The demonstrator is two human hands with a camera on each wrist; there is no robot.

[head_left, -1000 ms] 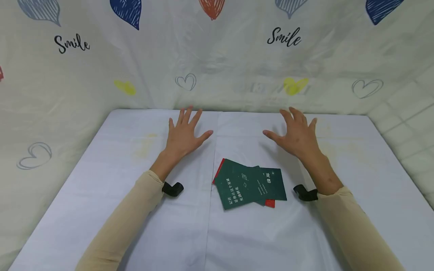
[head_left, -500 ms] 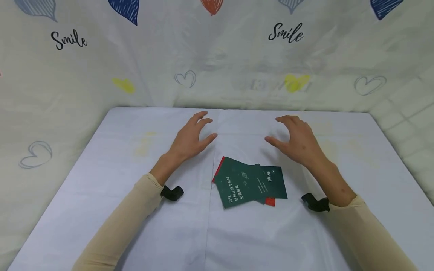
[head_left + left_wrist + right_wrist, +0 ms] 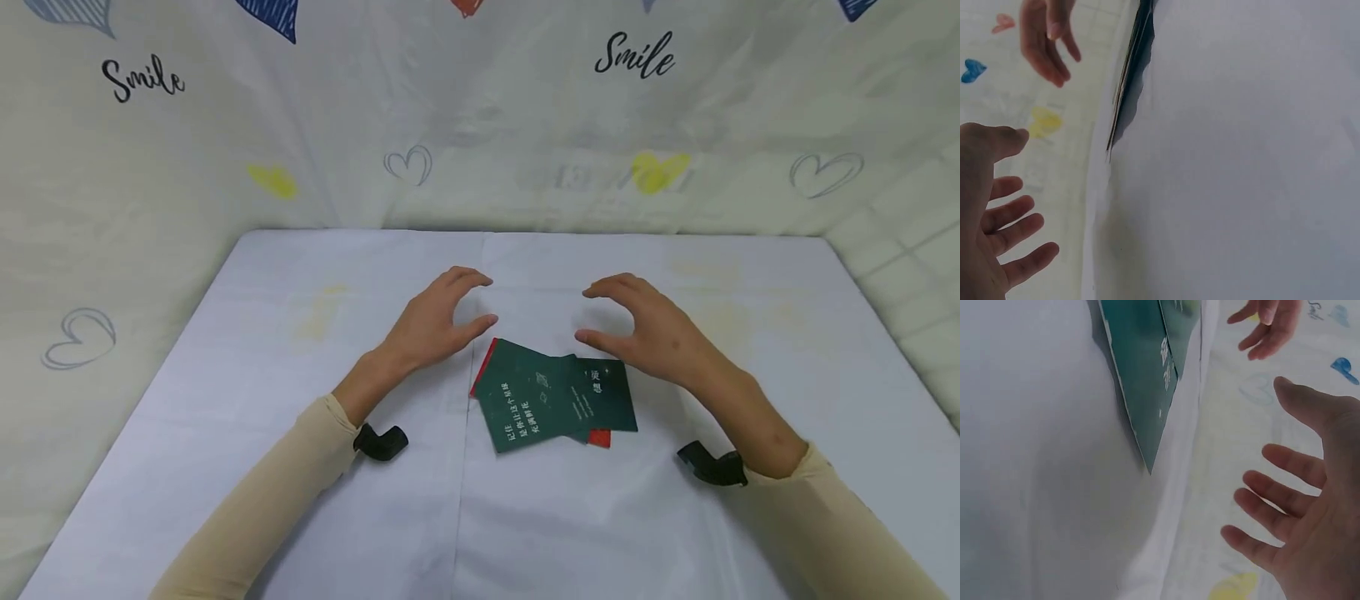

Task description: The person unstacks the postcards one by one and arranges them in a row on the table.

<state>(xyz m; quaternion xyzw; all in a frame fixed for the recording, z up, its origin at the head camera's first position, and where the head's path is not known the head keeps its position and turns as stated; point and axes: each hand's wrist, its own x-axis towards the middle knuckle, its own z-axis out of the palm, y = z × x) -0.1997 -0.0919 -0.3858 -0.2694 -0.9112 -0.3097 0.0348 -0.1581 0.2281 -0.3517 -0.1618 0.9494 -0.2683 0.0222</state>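
Observation:
A loose, overlapping stack of dark green cards (image 3: 528, 400) with white lettering lies near the middle of the table; red pieces (image 3: 600, 437) peek out at its lower right and left edges. Behind and left of the stack hovers my left hand (image 3: 438, 321), fingers relaxed and holding nothing. My right hand (image 3: 648, 329) is above the table just behind the stack's right end, thumb and fingers apart with nothing between them. The right wrist view shows a card's corner (image 3: 1141, 394) close by, while the left wrist view catches the cards (image 3: 1132, 69) edge-on.
A white cloth covers the table (image 3: 360, 517). Behind it hangs a pale curtain (image 3: 495, 125) printed with hearts and "Smile". A black wrist camera (image 3: 381, 442) sits at the left cuff, another black camera (image 3: 712, 465) at the right cuff.
Both hands have come down and closer to the cards, the left moving rightward. Their spread fingers have relaxed into a gentle bend. The cards lie as before; the view has tilted slightly down.

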